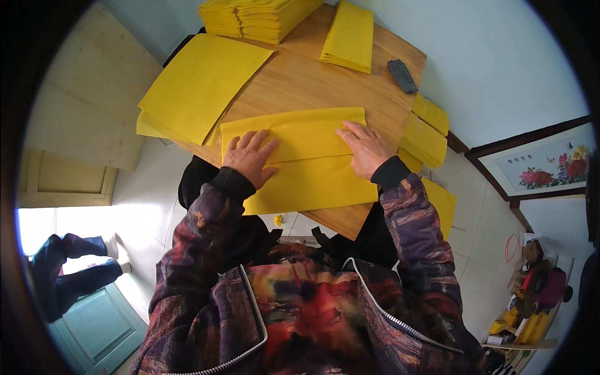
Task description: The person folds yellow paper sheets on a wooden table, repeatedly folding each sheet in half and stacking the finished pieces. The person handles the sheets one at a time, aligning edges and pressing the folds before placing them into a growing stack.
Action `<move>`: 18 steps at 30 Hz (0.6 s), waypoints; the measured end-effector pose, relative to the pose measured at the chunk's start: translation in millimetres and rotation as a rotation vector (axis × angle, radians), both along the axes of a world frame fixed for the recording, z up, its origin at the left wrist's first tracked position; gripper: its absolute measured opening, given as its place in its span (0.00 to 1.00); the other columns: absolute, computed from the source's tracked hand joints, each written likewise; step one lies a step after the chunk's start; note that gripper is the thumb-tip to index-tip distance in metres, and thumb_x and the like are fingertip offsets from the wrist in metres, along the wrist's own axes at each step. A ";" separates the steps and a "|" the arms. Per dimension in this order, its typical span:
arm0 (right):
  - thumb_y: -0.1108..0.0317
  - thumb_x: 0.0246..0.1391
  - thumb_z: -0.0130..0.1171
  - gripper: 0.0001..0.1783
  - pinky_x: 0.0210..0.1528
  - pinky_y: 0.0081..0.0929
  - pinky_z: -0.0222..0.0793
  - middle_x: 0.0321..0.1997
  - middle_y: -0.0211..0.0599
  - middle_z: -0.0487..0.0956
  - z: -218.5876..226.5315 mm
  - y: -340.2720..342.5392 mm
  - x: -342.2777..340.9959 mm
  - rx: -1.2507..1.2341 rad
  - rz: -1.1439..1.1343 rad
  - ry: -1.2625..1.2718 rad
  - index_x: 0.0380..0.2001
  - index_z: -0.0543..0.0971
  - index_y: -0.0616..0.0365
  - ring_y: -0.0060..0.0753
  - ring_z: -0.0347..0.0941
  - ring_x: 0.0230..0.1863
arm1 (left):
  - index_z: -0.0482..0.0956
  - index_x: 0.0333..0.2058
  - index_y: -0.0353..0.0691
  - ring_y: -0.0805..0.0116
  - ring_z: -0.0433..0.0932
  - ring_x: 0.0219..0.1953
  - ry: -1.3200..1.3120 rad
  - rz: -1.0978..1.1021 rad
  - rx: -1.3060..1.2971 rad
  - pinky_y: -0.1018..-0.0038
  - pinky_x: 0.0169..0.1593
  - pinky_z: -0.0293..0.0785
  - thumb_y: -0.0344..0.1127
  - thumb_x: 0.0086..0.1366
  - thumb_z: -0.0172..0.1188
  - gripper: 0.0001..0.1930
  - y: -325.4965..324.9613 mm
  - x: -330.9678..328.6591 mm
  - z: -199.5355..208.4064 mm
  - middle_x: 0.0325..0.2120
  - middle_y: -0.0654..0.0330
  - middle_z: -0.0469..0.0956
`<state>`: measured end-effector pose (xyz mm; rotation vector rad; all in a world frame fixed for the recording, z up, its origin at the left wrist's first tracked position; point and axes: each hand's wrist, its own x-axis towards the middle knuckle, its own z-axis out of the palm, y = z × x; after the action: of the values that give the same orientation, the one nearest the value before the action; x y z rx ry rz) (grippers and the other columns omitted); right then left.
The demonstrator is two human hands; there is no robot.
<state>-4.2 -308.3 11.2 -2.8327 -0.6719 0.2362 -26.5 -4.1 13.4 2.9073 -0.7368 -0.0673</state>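
A yellow sheet [300,184], partly folded over, lies near the front edge of the wooden table [300,78]. The folded flap covers its far half, and the flap's edge runs across the middle. My left hand [251,157] rests on the left part of the flap, fingers spread. On the right end my right hand [365,147] presses down, palm low and fingers stretched out. Neither hand grips anything. To the left, a pile of flat yellow sheets [203,84] overhangs the table's edge.
A thick stack of folded yellow sheets [259,19] stands at the back left, a narrower folded stack [349,37] at the back. A dark grey object [402,76] lies by the right corner. Yellow bundles [425,137] sit beyond the right edge. A framed flower picture [544,165] leans right.
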 end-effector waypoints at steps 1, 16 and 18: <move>0.75 0.48 0.52 0.32 0.64 0.43 0.53 0.67 0.41 0.61 2.9 -0.4 2.2 -0.018 0.026 -0.008 0.60 0.67 0.53 0.44 0.57 0.67 | 0.69 0.56 0.51 0.53 0.62 0.62 0.021 -0.009 -0.017 0.54 0.60 0.59 0.44 0.54 0.64 0.29 0.8 5.1 0.9 0.59 0.57 0.64; 0.75 0.53 0.51 0.09 0.55 0.40 0.65 0.58 0.44 0.72 -28.3 -7.1 3.0 0.048 0.110 -0.383 0.39 0.68 0.59 0.46 0.67 0.59 | 0.71 0.53 0.46 0.54 0.64 0.61 -0.186 0.014 0.025 0.56 0.58 0.63 0.32 0.57 0.54 0.22 3.2 2.5 -28.0 0.60 0.55 0.64; 0.75 0.53 0.51 0.08 0.54 0.40 0.66 0.57 0.44 0.73 -33.1 -8.2 3.9 0.047 0.109 -0.421 0.37 0.68 0.59 0.47 0.68 0.59 | 0.70 0.54 0.47 0.54 0.62 0.62 -0.258 0.020 0.005 0.55 0.60 0.62 0.31 0.58 0.53 0.23 3.3 -1.3 -31.0 0.61 0.55 0.63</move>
<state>-0.3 -316.5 -21.9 -2.8230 -0.8994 -0.3655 -27.8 -0.8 -17.7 2.9603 -0.7433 0.3141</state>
